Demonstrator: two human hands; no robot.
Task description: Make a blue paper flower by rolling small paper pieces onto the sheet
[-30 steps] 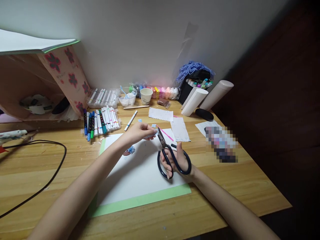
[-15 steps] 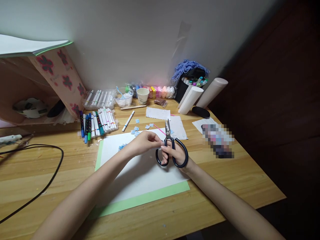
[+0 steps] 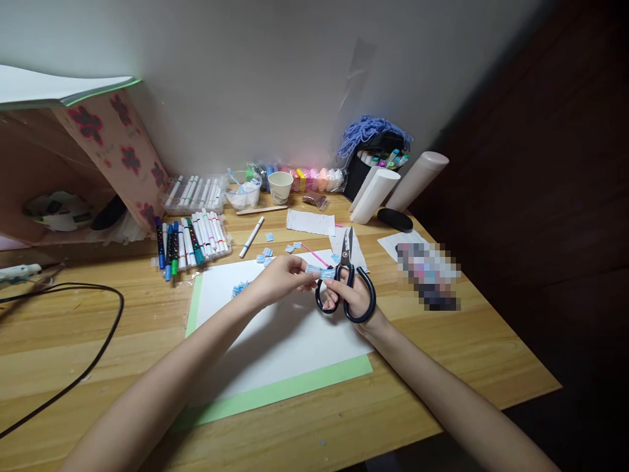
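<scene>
My left hand [image 3: 282, 278] pinches a small pale blue paper strip [image 3: 319, 270] above a white sheet [image 3: 275, 334] that lies on a green mat [image 3: 275, 393]. My right hand [image 3: 356, 298] grips black-handled scissors [image 3: 346, 278], blades pointing away from me and closed, right beside the strip's end. Both hands meet over the sheet's far right corner. A small blue cluster of cut pieces [image 3: 239, 288] lies on the sheet just left of my left wrist. Several tiny blue paper squares [image 3: 268, 255] are scattered on the wooden table [image 3: 442, 354] beyond the sheet.
Rows of marker pens [image 3: 191, 239] lie at the left, a loose white pen [image 3: 251, 237] beside them. A paper cup [image 3: 280, 187], clay tubs, a black pen case and two white cylinders [image 3: 376, 195] stand at the back. A black cable [image 3: 73, 367] loops at the left. Paper scraps [image 3: 310, 223] lie behind the scissors.
The scissors swung from lying tilted and open to upright and closed, and moved slightly right. My left hand drew back onto the sheet, and the blue strip now shows between the hands.
</scene>
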